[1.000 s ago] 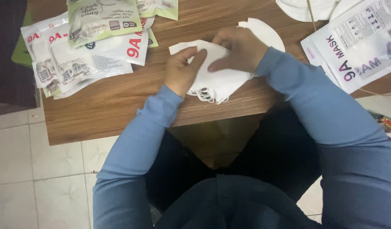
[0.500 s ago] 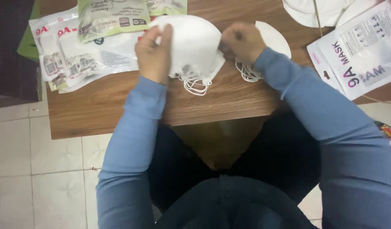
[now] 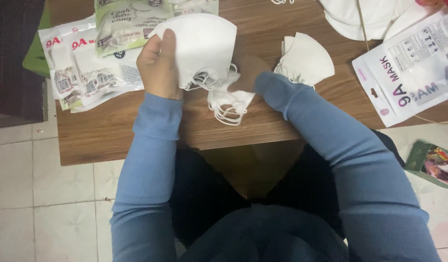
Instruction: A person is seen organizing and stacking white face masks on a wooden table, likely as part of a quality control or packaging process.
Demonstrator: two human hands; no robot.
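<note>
My left hand [image 3: 158, 65] grips a stack of folded white face masks [image 3: 202, 46] by its left edge, lifted over the wooden table [image 3: 136, 131]. Ear loops [image 3: 224, 109] dangle below the stack. My right hand [image 3: 248, 73] reaches under the stack from the right and is mostly hidden behind it; its fingers touch the loops and lower masks. A second small pile of white masks [image 3: 306, 58] lies on the table just right of my right wrist.
Printed plastic mask packets [image 3: 88, 73] lie at the table's left. A larger white packet [image 3: 418, 73] and more white masks [image 3: 355, 19] sit at the right. A green box [image 3: 435, 162] rests on the tiled floor at the right.
Both hands lifted the mask stack off the table and moved it left; one second ago they pressed it flat. My right hand slid under the stack, leaving the small pile on the table.
</note>
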